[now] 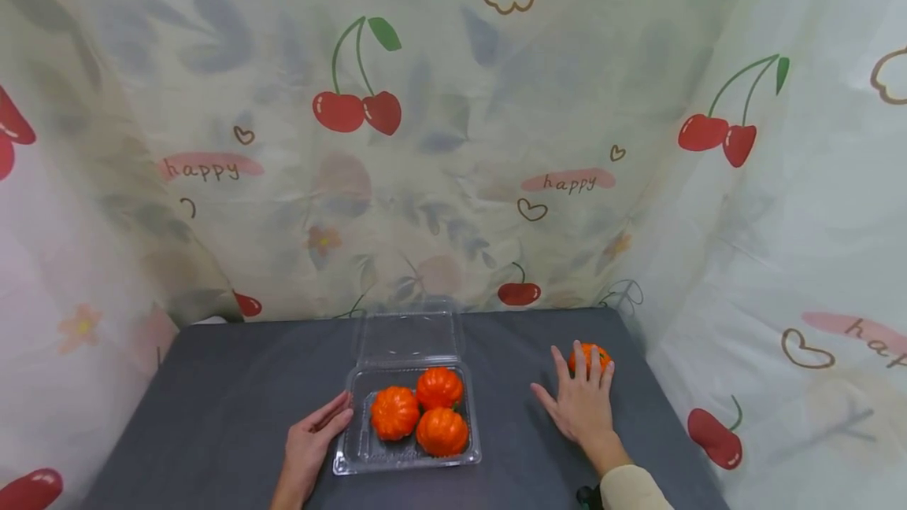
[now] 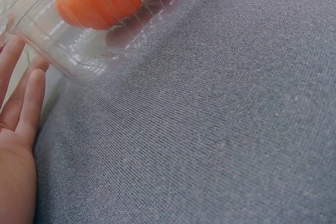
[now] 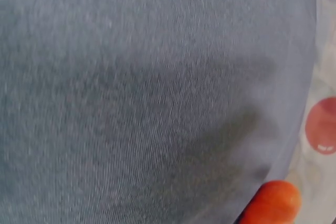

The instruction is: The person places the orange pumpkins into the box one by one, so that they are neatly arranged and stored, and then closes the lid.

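Note:
In the head view, a clear plastic clamshell box (image 1: pixel 407 464) stands with its lid (image 1: pixel 409 337) raised at the back. Three small orange pumpkins (image 1: pixel 394 413) sit inside it. My left hand (image 1: pixel 309 441) is at the box's left side; in the left wrist view its straight fingers (image 2: pixel 32 100) touch the wall. Another small pumpkin (image 1: pixel 605 357) lies at the table's far right, partly covered by my right hand (image 1: pixel 584 404), whose fingers spread over it. The right wrist view shows this pumpkin (image 3: pixel 273 203) at the lower edge but not the hand; contact is unclear.
A dark grey cloth covers the table (image 1: pixel 234 408). Curtains (image 1: pixel 453 140) printed with cherries and flowers close off the back and both sides. A black item (image 1: pixel 588 497) is at my right wrist by the cream sleeve (image 1: pixel 634 488).

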{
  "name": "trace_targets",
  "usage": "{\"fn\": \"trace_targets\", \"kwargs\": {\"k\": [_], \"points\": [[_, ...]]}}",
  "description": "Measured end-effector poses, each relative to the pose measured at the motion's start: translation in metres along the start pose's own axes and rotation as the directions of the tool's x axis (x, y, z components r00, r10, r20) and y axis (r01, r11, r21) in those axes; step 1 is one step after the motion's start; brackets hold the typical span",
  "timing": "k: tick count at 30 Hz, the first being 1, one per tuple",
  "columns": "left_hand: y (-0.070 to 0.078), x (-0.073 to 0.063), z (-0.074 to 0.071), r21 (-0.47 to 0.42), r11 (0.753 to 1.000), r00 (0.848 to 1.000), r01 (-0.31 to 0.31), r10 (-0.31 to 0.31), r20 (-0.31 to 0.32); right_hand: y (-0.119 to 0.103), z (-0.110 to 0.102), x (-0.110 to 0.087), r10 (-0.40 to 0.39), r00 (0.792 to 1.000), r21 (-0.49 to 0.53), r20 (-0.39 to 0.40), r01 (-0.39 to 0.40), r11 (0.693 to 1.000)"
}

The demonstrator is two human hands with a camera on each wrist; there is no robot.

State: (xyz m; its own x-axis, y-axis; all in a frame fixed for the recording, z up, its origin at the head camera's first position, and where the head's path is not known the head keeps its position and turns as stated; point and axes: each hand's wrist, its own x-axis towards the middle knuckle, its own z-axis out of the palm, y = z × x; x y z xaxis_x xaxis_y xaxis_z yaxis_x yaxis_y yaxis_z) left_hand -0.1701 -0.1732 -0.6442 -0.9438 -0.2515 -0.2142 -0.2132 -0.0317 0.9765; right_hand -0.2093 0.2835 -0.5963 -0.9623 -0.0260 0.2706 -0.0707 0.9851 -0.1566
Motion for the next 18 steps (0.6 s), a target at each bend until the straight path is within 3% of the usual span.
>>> {"fn": "trace_targets", "kwargs": {"k": [11,18], "points": [[0.002,0.001,0.002,0.009,1.000,1.000,-0.007,0.007,-0.001,0.021,-0.004,0.007,0.028,1.000,-0.032,0.006,-0.027,0.999],[0.001,0.002,0.000,0.013,1.000,1.000,0.025,-0.025,-0.009,0.032,-0.004,0.013,0.054,0.998,-0.015,0.022,-0.053,0.998]]}}
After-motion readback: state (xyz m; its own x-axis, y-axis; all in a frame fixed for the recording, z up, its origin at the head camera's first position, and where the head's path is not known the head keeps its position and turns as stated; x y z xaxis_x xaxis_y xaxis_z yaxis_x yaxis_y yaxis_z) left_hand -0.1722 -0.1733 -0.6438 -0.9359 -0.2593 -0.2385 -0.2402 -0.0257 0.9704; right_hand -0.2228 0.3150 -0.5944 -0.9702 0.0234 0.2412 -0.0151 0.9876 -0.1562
